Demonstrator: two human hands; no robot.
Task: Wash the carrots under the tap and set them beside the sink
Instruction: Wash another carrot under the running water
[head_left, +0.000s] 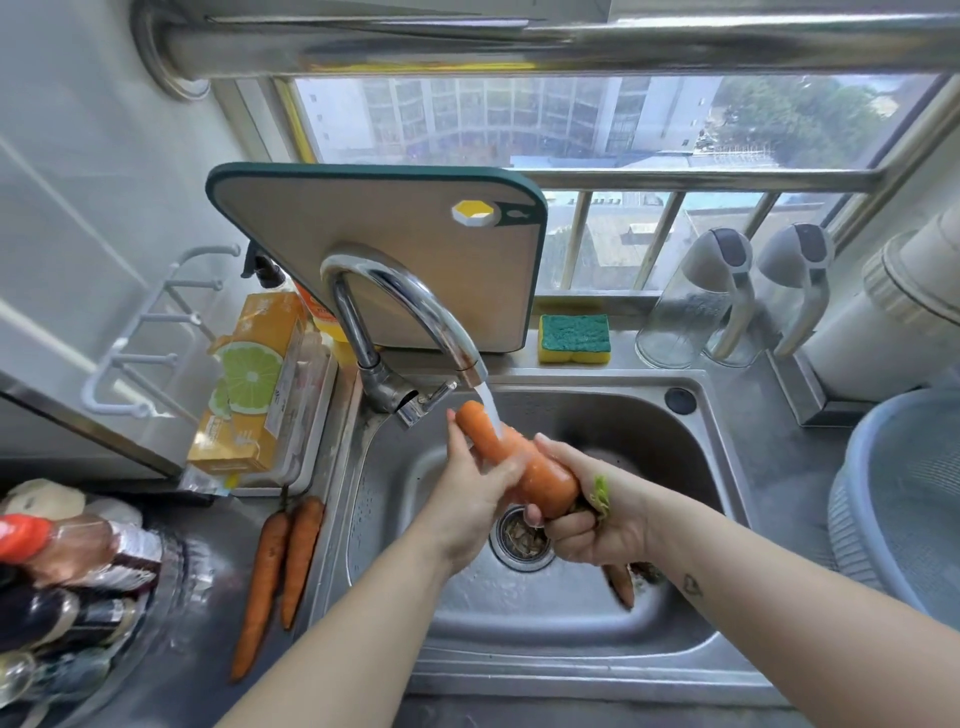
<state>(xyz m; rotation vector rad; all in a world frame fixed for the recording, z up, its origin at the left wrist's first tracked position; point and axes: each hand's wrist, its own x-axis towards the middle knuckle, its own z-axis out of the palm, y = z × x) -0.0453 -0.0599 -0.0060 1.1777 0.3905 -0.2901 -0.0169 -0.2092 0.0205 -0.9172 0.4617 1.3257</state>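
Water runs from the chrome tap (415, 312) onto a thick orange carrot (540, 475) held over the steel sink (691, 452). My right hand (587, 525) grips its thick, leafy end. My left hand (472, 488) wraps around its middle, near the thin tip under the stream. Two washed-looking carrots (283, 566) lie side by side on the counter left of the sink. Another carrot (621, 584) rests in the basin, partly hidden under my right wrist.
A cutting board (395, 239) leans behind the tap, a sponge (574, 338) beside it. Orange boxes (249, 384) and bottles (67, 566) crowd the left counter. Two clear dispensers (727, 296) and a blue basin (904, 499) stand at right. The drain strainer (519, 540) holds scraps.
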